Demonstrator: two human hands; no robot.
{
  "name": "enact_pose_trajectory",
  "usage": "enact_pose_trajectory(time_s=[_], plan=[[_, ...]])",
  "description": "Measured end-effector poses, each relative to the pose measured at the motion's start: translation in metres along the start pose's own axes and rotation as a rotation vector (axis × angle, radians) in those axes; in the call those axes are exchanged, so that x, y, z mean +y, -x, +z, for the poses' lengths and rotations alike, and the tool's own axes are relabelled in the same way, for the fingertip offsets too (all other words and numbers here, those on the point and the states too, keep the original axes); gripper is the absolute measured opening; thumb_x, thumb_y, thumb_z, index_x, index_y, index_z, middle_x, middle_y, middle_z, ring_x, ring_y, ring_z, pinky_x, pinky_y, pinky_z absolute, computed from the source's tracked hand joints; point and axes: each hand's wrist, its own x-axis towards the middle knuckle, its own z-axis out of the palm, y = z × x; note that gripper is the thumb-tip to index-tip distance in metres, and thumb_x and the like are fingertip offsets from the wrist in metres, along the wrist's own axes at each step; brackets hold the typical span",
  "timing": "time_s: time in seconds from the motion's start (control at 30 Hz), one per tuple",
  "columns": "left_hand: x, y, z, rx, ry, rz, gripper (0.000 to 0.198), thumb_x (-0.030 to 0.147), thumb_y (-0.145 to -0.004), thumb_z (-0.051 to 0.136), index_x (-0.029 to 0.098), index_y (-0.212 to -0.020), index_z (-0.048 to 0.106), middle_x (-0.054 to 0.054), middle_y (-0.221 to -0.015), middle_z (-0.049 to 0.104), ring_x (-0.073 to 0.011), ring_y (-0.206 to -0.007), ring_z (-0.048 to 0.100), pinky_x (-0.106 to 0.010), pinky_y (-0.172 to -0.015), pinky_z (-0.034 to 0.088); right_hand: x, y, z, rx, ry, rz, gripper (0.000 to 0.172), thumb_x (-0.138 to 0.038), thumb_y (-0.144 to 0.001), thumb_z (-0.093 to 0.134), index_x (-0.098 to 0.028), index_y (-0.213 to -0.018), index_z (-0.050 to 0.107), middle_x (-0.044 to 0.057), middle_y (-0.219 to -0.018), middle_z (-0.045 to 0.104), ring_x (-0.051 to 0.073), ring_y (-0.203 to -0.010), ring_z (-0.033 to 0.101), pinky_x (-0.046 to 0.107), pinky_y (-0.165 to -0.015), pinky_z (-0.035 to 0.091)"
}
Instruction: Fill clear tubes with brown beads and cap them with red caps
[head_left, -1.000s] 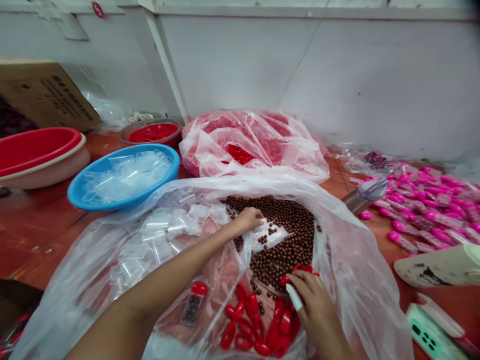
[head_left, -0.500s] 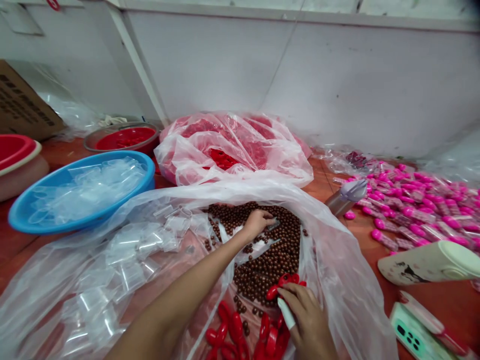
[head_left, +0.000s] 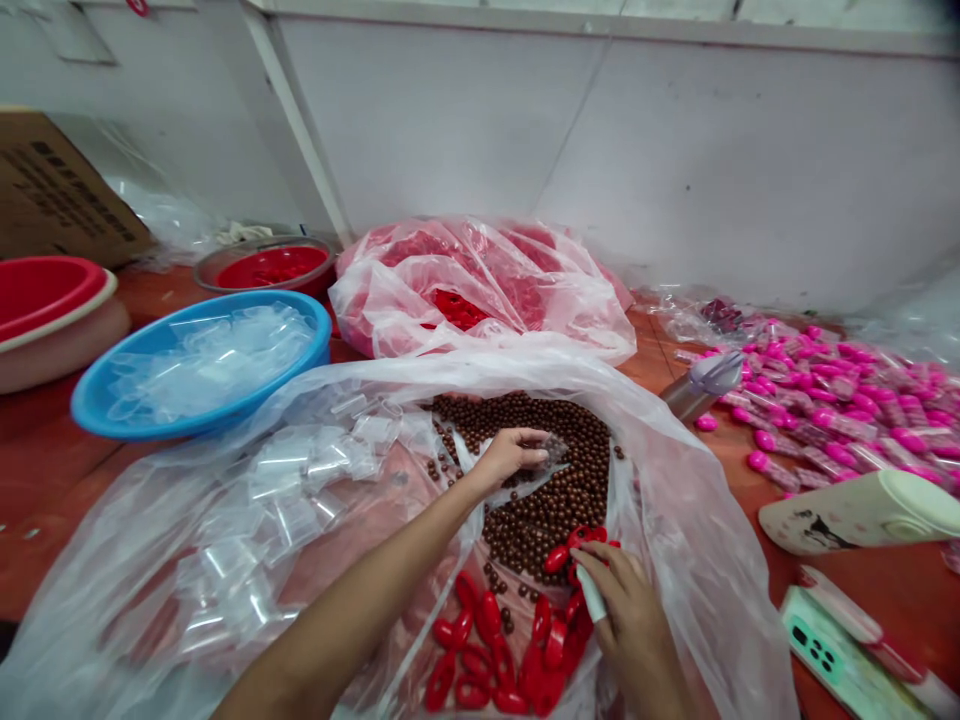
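Gripping a small clear box (head_left: pixel 556 453) among brown beads (head_left: pixel 541 524) with the left hand (head_left: pixel 510 456) and red pieces (head_left: pixel 556 560) with the right hand (head_left: pixel 628 608), apparently midway through filling, with many loose clear cases (head_left: pixel 279 470) seemingly left.

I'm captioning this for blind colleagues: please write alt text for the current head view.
A person's left hand holds a small clear container among brown beads, while the right hand holds red pieces. A blue basin of clear plastic pieces stands to the left; pink-ended containers lie heaped to the right.
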Motion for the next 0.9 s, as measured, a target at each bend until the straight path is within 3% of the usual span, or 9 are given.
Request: enact_pose_trajectory(time_s=[0.13, 0.27, 0.47, 0.57, 0.67, 0.8, 0.9], plan=[[0.010, 0.042, -0.009, -0.031, 0.058, -0.037, 0.050, 0.024, -0.054, 0.080, 0.013, -0.101, 0.069, -0.009, -0.088, 0.070, -0.0138, -0.066, 0.062, -0.027, -0.066, 0.048, -0.007, 0.000, -0.008, 0.015, -0.014, 0.108, 0.066, 0.002, -0.063, 0.035, -0.024, -0.122, 0.050, 0.006, -0.114, 0.056, 0.023, -0.108, 0.049, 0.044, -0.093, 0.042], [0.015, 0.088, -0.021, -0.071, 0.139, -0.027, 0.047, 0.024, -0.056, 0.080, 0.014, -0.101, 0.068, -0.008, -0.097, 0.069, -0.0164, -0.078, 0.063, -0.030, -0.075, 0.048, -0.005, 0.002, -0.015, 0.018, -0.005, 0.178, 0.055, -0.002, -0.064, 0.038, -0.022, -0.113, 0.053, 0.006, -0.106, 0.059, 0.023, -0.100, 0.052, 0.042, -0.088, 0.044], [0.009, 0.144, -0.021, 0.006, 0.236, -0.059, 0.045, 0.022, -0.059, 0.078, 0.015, -0.103, 0.067, -0.008, -0.095, 0.070, -0.0168, -0.078, 0.064, -0.031, -0.076, 0.048, 0.002, -0.007, -0.010, -0.048, 0.220, 0.053, 0.054, -0.003, -0.067, 0.043, -0.021, -0.117, 0.055, 0.008, -0.116, 0.056, 0.025, -0.105, 0.049, 0.042, -0.089, 0.042], [0.011, 0.163, -0.014, 0.034, 0.336, -0.057, 0.044, 0.018, -0.058, 0.079, 0.014, -0.100, 0.067, -0.007, -0.094, 0.069, -0.0159, -0.079, 0.063, -0.028, -0.076, 0.048, -0.003, -0.020, -0.007, -0.145, 0.342, 0.001, 0.060, 0.001, -0.063, 0.045, -0.020, -0.118, 0.055, 0.009, -0.122, 0.054, 0.027, -0.104, 0.049, 0.041, -0.086, 0.042], [0.013, 0.178, -0.011, 0.045, 0.383, -0.060, 0.039, 0.015, -0.059, 0.078, 0.015, -0.096, 0.066, -0.005, -0.090, 0.068, -0.0148, -0.077, 0.062, -0.027, -0.074, 0.048, -0.011, -0.034, -0.008, -0.209, 0.371, 0.031, 0.054, 0.001, -0.062, 0.047, -0.021, -0.109, 0.061, 0.007, -0.107, 0.061, 0.026, -0.094, 0.051, 0.040, -0.081, 0.042], [0.010, 0.190, -0.016, 0.063, 0.376, -0.020, 0.037, 0.014, -0.062, 0.076, 0.016, -0.097, 0.065, -0.005, -0.091, 0.067, -0.0149, -0.082, 0.061, -0.026, -0.076, 0.047, -0.019, -0.043, -0.007, -0.198, 0.328, 0.097, 0.037, -0.001, -0.065, 0.049, -0.022, -0.090, 0.065, 0.007, -0.086, 0.064, 0.027, -0.089, 0.052, 0.041, -0.078, 0.040], [0.006, 0.195, -0.022, 0.079, 0.358, -0.020, 0.038, 0.014, -0.063, 0.075, 0.014, -0.100, 0.064, -0.007, -0.094, 0.067, -0.0161, -0.086, 0.061, -0.026, -0.078, 0.047, -0.027, -0.044, -0.003, -0.109, 0.158, 0.144, 0.030, -0.011, -0.076, 0.050, -0.022, -0.101, 0.063, 0.007, -0.095, 0.064, 0.025, -0.094, 0.054, 0.040, -0.081, 0.042]])
